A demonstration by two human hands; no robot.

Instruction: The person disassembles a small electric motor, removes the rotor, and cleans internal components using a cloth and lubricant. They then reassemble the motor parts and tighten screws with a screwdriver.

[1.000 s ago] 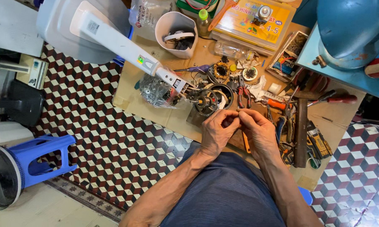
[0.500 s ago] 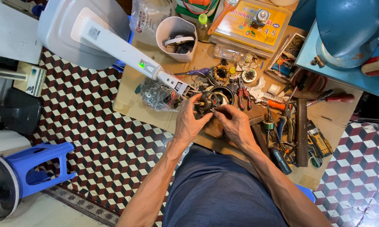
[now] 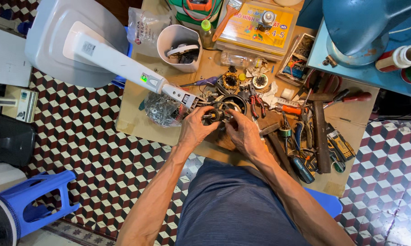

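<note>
Dark metal motor rotor [image 3: 213, 116] pinched between left hand [image 3: 194, 130] fingers, right hand [image 3: 244, 134] fingertips curled just beside it.

Your floor tiles [image 3: 91, 155] carry a red, white and black cube pattern. Left of them sits a blue plastic stool [image 3: 34, 200]. Above them, the fan base [image 3: 73, 41] is pale grey, the cup [image 3: 180, 45] white, the flat box [image 3: 258, 27] yellow.

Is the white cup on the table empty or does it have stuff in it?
It has stuff in it. The white cup stands upright on the table, and dark and white parts show inside its open top. What they are is unclear.
</note>
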